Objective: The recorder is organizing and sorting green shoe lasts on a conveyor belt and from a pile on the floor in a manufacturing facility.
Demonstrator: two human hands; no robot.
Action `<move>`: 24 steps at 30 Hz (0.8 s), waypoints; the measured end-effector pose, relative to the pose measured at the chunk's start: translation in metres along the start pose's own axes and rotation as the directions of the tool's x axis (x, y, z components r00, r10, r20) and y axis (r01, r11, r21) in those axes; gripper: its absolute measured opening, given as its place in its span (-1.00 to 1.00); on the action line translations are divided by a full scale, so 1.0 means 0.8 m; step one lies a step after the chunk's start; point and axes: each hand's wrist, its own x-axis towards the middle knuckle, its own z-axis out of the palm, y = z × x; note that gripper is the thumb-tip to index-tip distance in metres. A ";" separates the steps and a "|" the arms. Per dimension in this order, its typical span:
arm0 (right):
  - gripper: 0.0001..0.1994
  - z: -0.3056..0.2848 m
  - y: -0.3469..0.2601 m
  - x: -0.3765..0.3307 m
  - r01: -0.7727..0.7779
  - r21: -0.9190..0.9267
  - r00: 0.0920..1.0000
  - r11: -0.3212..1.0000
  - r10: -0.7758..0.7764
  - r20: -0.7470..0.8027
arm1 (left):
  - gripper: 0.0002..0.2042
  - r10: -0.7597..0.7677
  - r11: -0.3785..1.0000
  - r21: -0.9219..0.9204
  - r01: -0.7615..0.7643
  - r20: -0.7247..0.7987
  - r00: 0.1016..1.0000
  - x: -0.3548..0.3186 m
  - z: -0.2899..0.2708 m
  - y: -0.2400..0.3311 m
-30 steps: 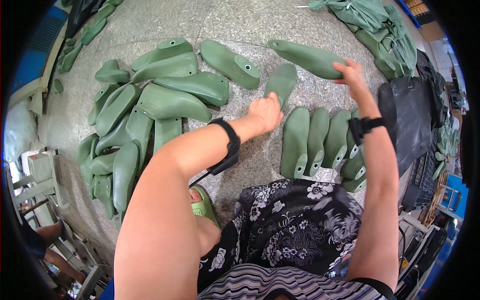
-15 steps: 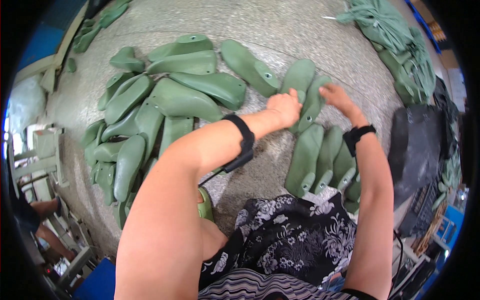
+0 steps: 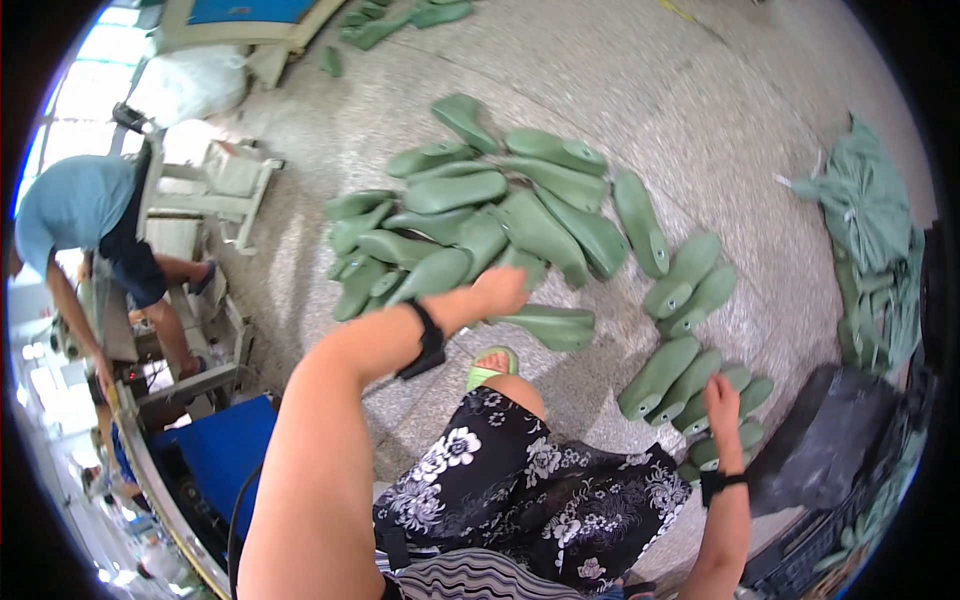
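Green plastic shoe lasts lie on the floor in a loose pile (image 3: 440, 190) ahead of me and to the left. My left hand (image 3: 503, 291) is over the pile's near edge, blurred, its fingers partly hidden; whether it grips a last I cannot tell. Just below that hand, a single last (image 3: 550, 326) lies on its side. At the right, several lasts stand side by side in a row (image 3: 658, 378). My right hand (image 3: 722, 398) is above this row with its fingers curled in and nothing seen in them. Beyond the row, a pair of lasts (image 3: 684, 274) sits together.
A green mesh sack (image 3: 868, 205) with more lasts is at the far right, near a black plastic sheet (image 3: 830, 430). On the left, a person in a blue shirt (image 3: 85, 205) bends beside a metal frame (image 3: 215, 195). My sandaled foot (image 3: 490, 368) is below the pile.
My view has swung left. My left hand has left the pair of lasts and moved left to the pile. My right hand has come back from the pair to above the near row.
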 end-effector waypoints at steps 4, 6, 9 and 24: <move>-0.78 -0.011 -0.066 -0.084 -0.108 0.120 0.986 0.987 0.091 0.141 | -0.68 -0.414 0.905 -0.071 0.419 0.077 0.907 -0.259 0.000 -0.090; -0.78 -0.038 -0.040 -0.115 -0.035 0.048 0.975 0.998 0.023 0.223 | -0.67 -0.507 0.830 -0.172 0.530 0.161 0.847 -0.361 0.032 -0.082; -0.80 -0.082 -0.036 -0.166 -0.129 0.011 0.945 0.992 0.120 0.303 | -0.65 -0.459 0.788 -0.234 0.570 0.392 0.797 -0.489 0.043 -0.025; -0.85 -0.088 -0.684 -0.013 0.669 -0.273 0.486 0.692 -0.130 0.864 | -0.66 -0.904 0.145 -0.880 0.453 0.068 0.421 -0.808 -0.097 0.105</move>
